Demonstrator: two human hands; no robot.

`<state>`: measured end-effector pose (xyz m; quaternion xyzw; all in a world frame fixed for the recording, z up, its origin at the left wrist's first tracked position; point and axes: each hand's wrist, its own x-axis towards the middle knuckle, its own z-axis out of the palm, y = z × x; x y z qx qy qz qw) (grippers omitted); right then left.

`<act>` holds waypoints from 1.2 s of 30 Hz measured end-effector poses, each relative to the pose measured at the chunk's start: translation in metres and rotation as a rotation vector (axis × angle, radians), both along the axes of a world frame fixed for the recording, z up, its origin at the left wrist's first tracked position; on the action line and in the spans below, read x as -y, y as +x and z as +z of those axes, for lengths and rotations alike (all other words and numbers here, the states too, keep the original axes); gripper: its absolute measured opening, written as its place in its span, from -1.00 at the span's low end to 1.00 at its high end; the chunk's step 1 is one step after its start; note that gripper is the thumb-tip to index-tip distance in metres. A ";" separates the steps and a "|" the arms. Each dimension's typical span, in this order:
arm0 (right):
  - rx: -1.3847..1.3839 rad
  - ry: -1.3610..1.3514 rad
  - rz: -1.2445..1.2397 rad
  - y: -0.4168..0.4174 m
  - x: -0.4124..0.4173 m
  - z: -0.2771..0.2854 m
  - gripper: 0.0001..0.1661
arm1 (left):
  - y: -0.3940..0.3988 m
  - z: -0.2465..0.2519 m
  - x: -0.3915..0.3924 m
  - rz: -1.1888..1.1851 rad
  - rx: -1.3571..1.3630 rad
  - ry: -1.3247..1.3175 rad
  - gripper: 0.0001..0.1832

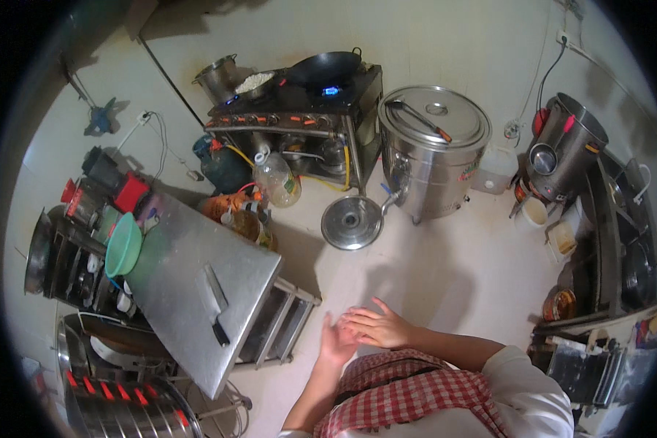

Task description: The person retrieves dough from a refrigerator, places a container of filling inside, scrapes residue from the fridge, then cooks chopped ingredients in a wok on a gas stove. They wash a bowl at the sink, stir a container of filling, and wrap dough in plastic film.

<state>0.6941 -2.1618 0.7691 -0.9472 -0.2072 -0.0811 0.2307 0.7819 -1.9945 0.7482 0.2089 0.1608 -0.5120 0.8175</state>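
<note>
In front of a red-and-white checked apron (410, 388), my hands meet above the floor. My left hand (337, 340) has its palm turned up and its thumb raised. Across that palm lie the fingers of my right hand (382, 328), thumb held apart. Neither hand has an object in it. To their left stands a stainless steel table (180, 246). A cleaver (214, 287) with a black handle rests flat on its top. At the table's far left edge sits a green plastic basin (125, 246).
A gas stove (306, 109) at the back carries a black wok (326, 67) and a bowl of white food (254, 83), with blue flames visible. Tongs lie on a lidded steel boiler (435, 148). A round metal lid (352, 222) is near its tap. Shelving (602, 246) lines the right.
</note>
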 end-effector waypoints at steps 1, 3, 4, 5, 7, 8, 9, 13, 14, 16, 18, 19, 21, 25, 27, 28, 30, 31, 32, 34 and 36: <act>-0.052 -0.076 -0.039 0.005 0.032 -0.033 -0.39 | 0.018 0.030 0.004 -0.016 0.024 0.176 -0.43; -0.338 -0.203 -0.095 0.024 0.085 -0.062 -0.48 | 0.053 0.034 -0.006 0.029 0.399 0.466 -0.45; -0.574 -0.259 -0.147 0.035 0.111 -0.064 -0.51 | 0.074 0.036 -0.009 0.077 0.425 0.515 -0.48; -0.597 -0.176 -0.202 0.046 0.140 -0.073 -0.53 | 0.095 0.034 -0.012 0.117 0.451 0.560 -0.51; -0.586 -0.055 -0.352 0.072 0.195 -0.089 -0.56 | 0.138 -0.015 -0.026 0.180 0.417 0.554 -0.56; -0.552 -0.017 -0.463 0.087 0.224 -0.093 -0.57 | 0.159 -0.020 -0.012 0.137 0.367 0.611 -0.65; -0.527 0.033 -0.579 0.096 0.247 -0.099 -0.58 | 0.175 -0.020 0.005 0.080 0.426 0.639 -0.66; -0.688 0.270 -0.854 0.150 0.373 -0.108 -0.58 | 0.249 -0.014 0.111 -0.090 0.590 0.643 -0.58; -0.801 0.417 -0.967 0.160 0.403 -0.096 -0.53 | 0.264 -0.008 0.137 -0.138 0.590 0.613 -0.61; -0.652 0.657 -1.061 0.197 0.442 -0.067 -0.43 | 0.299 0.001 0.179 -0.222 0.628 0.551 -0.64; -0.504 0.667 -1.028 0.240 0.451 -0.001 -0.36 | 0.335 0.003 0.205 -0.320 0.699 0.493 -0.66; -0.400 0.531 -1.041 0.254 0.485 -0.030 -0.32 | 0.352 0.002 0.221 -0.360 0.750 0.504 -0.67; -0.288 0.399 -1.097 0.275 0.540 -0.048 -0.28 | 0.386 -0.005 0.247 -0.430 0.843 0.548 -0.68; -0.169 0.043 -1.253 0.334 0.634 -0.069 -0.20 | 0.436 0.002 0.258 -0.435 0.777 0.587 -0.68; -0.261 -0.067 -1.373 0.375 0.680 -0.080 -0.16 | 0.460 -0.010 0.251 -0.379 0.753 0.653 -0.68; -0.362 -0.137 -1.428 0.395 0.704 -0.081 -0.15 | 0.472 -0.016 0.247 -0.336 0.736 0.690 -0.68; -0.385 -0.136 -1.534 0.411 0.745 -0.095 -0.18 | 0.493 -0.013 0.246 -0.276 0.687 0.779 -0.68; -0.393 -0.121 -1.596 0.420 0.758 -0.106 -0.19 | 0.506 -0.011 0.246 -0.247 0.663 0.795 -0.67; -0.515 -0.122 -1.529 0.442 0.758 -0.110 -0.25 | 0.513 -0.010 0.240 -0.204 0.627 0.828 -0.67; -0.657 -0.245 -1.446 0.457 0.763 -0.119 -0.35 | 0.529 0.006 0.243 -0.141 0.640 0.846 -0.66; -0.649 -0.313 -1.425 0.461 0.765 -0.130 -0.42 | 0.549 0.013 0.251 -0.080 0.590 0.862 -0.66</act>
